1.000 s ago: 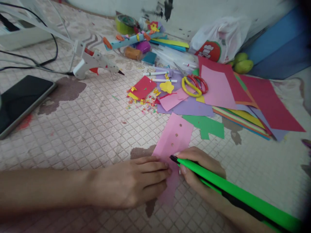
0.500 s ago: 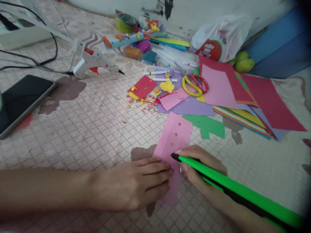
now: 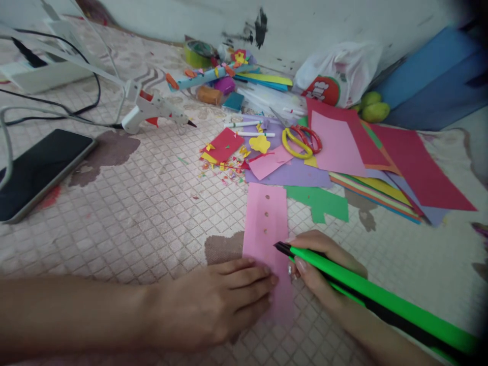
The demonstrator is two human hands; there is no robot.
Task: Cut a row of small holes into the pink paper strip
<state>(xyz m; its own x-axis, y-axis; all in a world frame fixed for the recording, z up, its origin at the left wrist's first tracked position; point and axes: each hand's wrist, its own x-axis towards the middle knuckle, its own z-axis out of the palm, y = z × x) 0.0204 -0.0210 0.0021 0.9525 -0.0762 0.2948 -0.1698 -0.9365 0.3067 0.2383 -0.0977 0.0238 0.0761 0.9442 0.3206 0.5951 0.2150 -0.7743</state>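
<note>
A pink paper strip [image 3: 263, 249] lies on the tablecloth with three small dark round marks or holes in a row along its upper half. My left hand [image 3: 232, 300] rests flat on the strip's lower left part, fingers stretched across it. Between the fingers of my right hand [image 3: 324, 264] is a long green and black tool [image 3: 366, 290], which looks like a box cutter. Its black pointed tip is over the strip's right edge, below the marks; whether it touches the paper I cannot tell.
A green paper piece [image 3: 324, 203], paper scraps, markers [image 3: 255, 134] and scissors [image 3: 301, 142] lie beyond the strip. Stacked coloured sheets [image 3: 419, 168] are at right. A hot glue gun [image 3: 156, 109], its cable, and a phone [image 3: 41, 173] occupy the left.
The pink strip has turned anticlockwise and now lies nearly straight away from me. The tool's tip has shifted slightly right relative to the strip. My left hand stays on the paper.
</note>
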